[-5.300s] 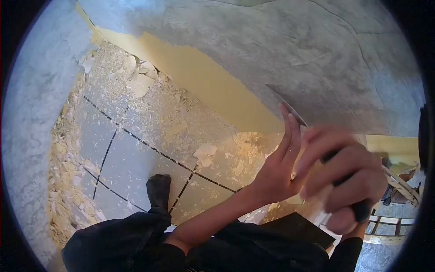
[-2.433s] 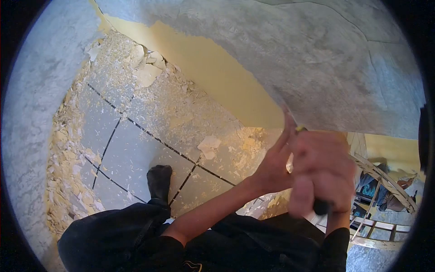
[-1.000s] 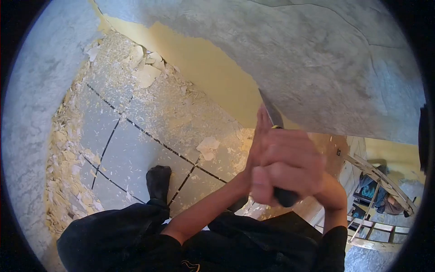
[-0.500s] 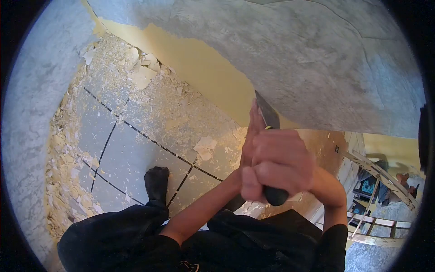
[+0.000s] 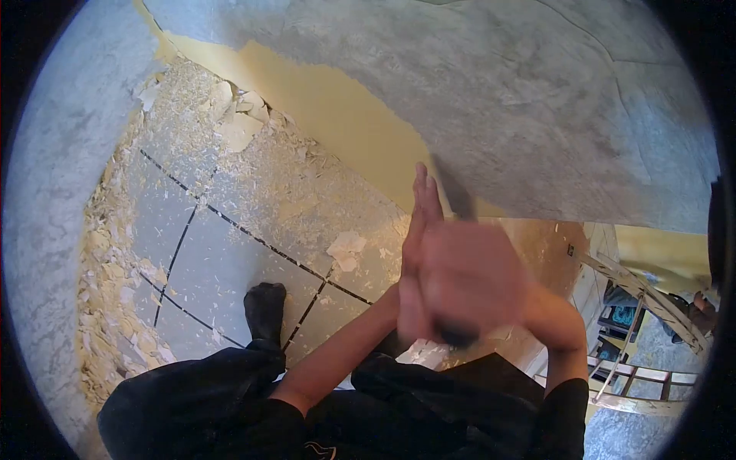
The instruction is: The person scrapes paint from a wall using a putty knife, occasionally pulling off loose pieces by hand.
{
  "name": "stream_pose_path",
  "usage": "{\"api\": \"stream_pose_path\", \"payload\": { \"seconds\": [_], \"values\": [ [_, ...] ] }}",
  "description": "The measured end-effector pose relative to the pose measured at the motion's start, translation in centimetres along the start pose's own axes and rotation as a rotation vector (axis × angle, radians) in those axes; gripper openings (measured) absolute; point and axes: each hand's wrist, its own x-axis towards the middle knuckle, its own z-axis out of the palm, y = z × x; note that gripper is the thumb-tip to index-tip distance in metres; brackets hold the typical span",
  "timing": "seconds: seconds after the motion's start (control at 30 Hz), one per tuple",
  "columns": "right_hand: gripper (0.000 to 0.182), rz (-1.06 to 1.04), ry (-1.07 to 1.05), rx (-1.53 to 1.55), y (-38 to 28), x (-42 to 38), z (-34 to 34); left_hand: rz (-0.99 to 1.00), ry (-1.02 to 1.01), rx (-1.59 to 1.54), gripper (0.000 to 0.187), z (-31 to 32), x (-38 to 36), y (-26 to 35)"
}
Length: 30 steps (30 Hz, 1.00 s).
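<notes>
My right hand [image 5: 479, 276], smeared by motion, is wrapped round the dark handle [image 5: 458, 336] of a scraper. The scraper's blade [image 5: 458, 192] points up towards the grey-coated wall [image 5: 521, 115], near the edge where a bare yellow strip [image 5: 337, 107] shows. To the left of the blade, my left hand [image 5: 420, 218] has its fingers stretched out straight and together, pointing at the wall. Its palm side faces the scraper, and the right hand overlaps its lower part.
Peeled flakes [image 5: 107, 284] lie thick along the left wall and into the corner. Larger pieces [image 5: 241, 126] sit at the wall's foot. My dark-socked foot [image 5: 264, 307] stands on grey tiles [image 5: 222, 261]. A wooden ladder [image 5: 644, 287] and dark boxes [image 5: 617, 318] are at the right.
My left hand's fingers have moved slightly left, apart from the blade. The right hand and scraper are now more blurred. A dark shape by the ladder has shifted right.
</notes>
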Motion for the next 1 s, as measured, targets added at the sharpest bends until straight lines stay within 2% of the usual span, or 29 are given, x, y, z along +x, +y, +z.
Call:
{"api": "stream_pose_path", "payload": {
  "seconds": [0.03,0.07,0.13,0.2,0.27,0.3,0.33,0.37,0.4,0.43,0.57,0.7,0.8,1.0],
  "values": [
    [0.025,0.089,0.138,0.12,1.1,-0.3,1.1,0.007,-0.001,-0.001,0.065,0.4,-0.5,0.7],
    [0.025,0.083,0.14,0.119,0.8,-0.2,0.8,0.017,-0.001,0.004,0.066,0.7,0.2,0.0],
    [0.023,-0.018,0.012,0.117,-0.7,0.4,-0.1,0.036,0.001,0.025,0.069,-1.2,-0.3,-0.1],
    [0.023,0.046,0.009,0.188,-2.2,1.1,-1.2,0.031,-0.008,0.074,0.072,-1.5,-0.3,-0.6],
    [0.023,0.2,-0.482,-0.197,-0.8,1.3,-1.8,0.044,-0.024,0.101,0.075,-1.5,-0.5,-0.3],
    [0.024,0.178,0.118,0.08,1.5,-0.2,0.8,-0.123,-0.039,-0.102,0.077,-1.9,-0.7,0.5],
    [0.024,0.172,0.123,0.076,0.9,0.0,1.0,-0.286,-0.057,-0.299,0.079,-2.2,-0.4,0.9],
    [0.025,0.08,0.124,0.089,-0.1,0.0,1.4,-0.277,-0.058,-0.291,0.079,-2.3,0.4,0.7],
    [0.025,-0.007,0.121,0.107,-1.0,0.1,1.5,-0.132,0.013,-0.141,0.081,-2.2,1.1,0.6],
    [0.024,0.031,0.056,0.217,-2.2,0.9,0.5,0.0,0.082,0.005,0.083,-2.2,1.1,0.6],
    [0.025,-0.008,0.121,0.103,-0.1,0.3,2.4,-0.04,0.059,-0.009,0.083,-2.2,1.3,0.3],
    [0.028,-0.02,0.108,0.168,-2.2,1.4,1.0,-0.068,0.024,0.007,0.083,-2.7,0.5,1.1],
    [0.03,-0.013,0.149,0.129,0.5,0.6,2.3,-0.103,0.006,0.0,0.083,-2.4,1.4,0.4],
    [0.031,-0.053,0.141,0.046,-1.6,1.4,1.2,-0.162,-0.032,0.013,0.082,-3.5,0.1,1.4]
  ]
}}
